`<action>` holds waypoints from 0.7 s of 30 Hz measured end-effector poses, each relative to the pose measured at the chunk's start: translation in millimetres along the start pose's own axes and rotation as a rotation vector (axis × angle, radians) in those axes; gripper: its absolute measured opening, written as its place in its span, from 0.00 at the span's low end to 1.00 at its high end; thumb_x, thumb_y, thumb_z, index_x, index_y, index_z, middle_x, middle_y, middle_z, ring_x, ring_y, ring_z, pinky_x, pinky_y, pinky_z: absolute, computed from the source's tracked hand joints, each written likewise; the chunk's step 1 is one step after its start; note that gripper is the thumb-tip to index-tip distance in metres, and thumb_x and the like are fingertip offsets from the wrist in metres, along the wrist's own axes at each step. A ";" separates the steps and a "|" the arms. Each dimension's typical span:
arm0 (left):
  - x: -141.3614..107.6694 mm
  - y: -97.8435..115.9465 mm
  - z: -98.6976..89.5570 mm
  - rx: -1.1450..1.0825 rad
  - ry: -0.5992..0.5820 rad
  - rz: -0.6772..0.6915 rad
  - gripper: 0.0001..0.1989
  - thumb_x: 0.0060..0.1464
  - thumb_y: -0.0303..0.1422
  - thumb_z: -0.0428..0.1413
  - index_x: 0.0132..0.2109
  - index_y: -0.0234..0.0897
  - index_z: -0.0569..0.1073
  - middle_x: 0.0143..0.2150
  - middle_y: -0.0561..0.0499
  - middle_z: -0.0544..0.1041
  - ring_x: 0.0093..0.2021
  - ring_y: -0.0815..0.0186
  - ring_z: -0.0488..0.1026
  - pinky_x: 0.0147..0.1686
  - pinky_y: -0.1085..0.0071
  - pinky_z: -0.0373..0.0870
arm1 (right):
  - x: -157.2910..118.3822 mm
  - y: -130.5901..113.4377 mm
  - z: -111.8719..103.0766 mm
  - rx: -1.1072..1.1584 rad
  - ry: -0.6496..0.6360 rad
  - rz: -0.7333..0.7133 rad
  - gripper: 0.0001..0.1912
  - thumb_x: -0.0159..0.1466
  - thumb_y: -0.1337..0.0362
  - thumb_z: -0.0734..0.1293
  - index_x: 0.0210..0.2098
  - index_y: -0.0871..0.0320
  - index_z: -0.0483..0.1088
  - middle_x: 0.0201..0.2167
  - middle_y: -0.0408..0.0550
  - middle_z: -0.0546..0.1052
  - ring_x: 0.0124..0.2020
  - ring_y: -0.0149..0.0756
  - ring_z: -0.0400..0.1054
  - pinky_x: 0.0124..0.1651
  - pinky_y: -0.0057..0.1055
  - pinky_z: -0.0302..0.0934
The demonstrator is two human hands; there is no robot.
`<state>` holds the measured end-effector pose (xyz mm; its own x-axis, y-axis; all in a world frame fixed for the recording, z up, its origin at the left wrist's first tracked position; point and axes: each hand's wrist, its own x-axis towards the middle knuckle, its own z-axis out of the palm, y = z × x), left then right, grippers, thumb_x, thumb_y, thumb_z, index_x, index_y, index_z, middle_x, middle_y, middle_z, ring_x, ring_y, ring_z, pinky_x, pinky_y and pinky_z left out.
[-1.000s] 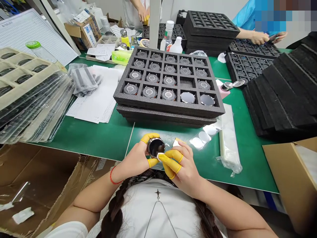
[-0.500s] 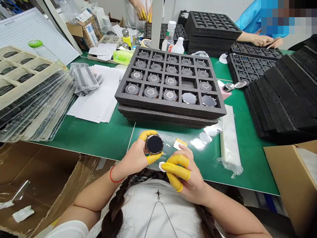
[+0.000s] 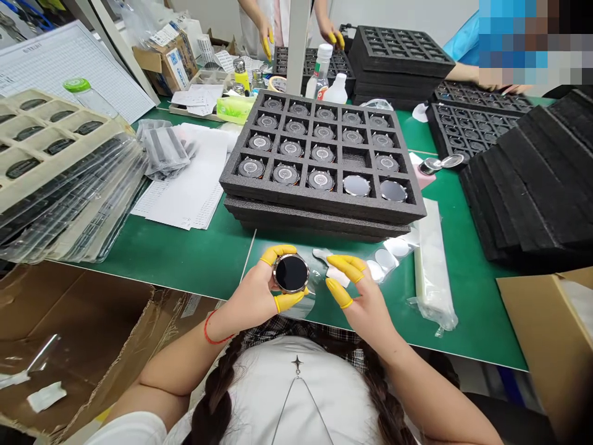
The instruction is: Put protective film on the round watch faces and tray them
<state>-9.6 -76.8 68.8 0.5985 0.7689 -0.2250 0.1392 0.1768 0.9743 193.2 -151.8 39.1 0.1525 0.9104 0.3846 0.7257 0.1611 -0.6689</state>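
Observation:
My left hand (image 3: 259, 284), in yellow finger cots, is closed around the rim of a round watch case (image 3: 291, 273), its dark glass face turned up. To the right of it my right hand (image 3: 364, 293), also in yellow finger cots, is open, thumb and fingers spread over the green table. A white wiping pad (image 3: 340, 276) lies between and partly behind those fingers. At the fingertips there is a small greyish-white scrap (image 3: 320, 254). Beyond the hands, a black foam tray (image 3: 324, 193) holds watch cases in its compartments; two in the front row show plain glass faces.
Round white stickers (image 3: 383, 259) on a clear sheet and a plastic-wrapped white pack (image 3: 433, 259) lie to the right. Stacked black trays (image 3: 532, 179) stand farther right, clear trays (image 3: 78, 204) at left. Papers (image 3: 185, 191) lie left of the foam tray. Two co-workers' hands show behind.
My right hand has moved forward and opened, letting go of the small white wad it pinched. The watch case stays in my left hand. A co-worker's hands at the back have moved apart.

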 end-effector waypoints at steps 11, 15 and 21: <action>8.8 6.7 -9.2 -0.203 0.162 0.089 0.32 0.47 0.29 0.64 0.56 0.42 0.57 0.46 0.51 0.74 0.41 0.63 0.79 0.48 0.63 0.74 | -10.8 -5.8 18.8 0.430 -0.352 0.142 0.23 0.63 0.61 0.67 0.56 0.56 0.64 0.41 0.49 0.79 0.45 0.39 0.73 0.50 0.41 0.68; 8.1 7.8 -9.2 -0.237 0.079 0.037 0.33 0.47 0.29 0.65 0.55 0.42 0.57 0.45 0.51 0.75 0.43 0.60 0.80 0.49 0.62 0.74 | -8.6 -11.6 25.2 0.506 -0.309 0.253 0.20 0.63 0.63 0.65 0.54 0.56 0.63 0.31 0.43 0.77 0.36 0.34 0.73 0.47 0.38 0.69; 6.1 2.9 -2.5 -0.320 -0.105 -0.067 0.29 0.50 0.28 0.64 0.54 0.41 0.58 0.44 0.49 0.77 0.44 0.61 0.80 0.51 0.63 0.73 | -0.4 -14.4 13.9 0.415 -0.259 0.206 0.25 0.63 0.64 0.66 0.58 0.53 0.59 0.32 0.42 0.77 0.37 0.35 0.74 0.45 0.38 0.69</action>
<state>-7.5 -70.1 70.2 0.6765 0.6848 -0.2711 -0.0635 0.4209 0.9049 173.4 -149.2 39.6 0.0547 0.9949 0.0843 0.3635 0.0588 -0.9297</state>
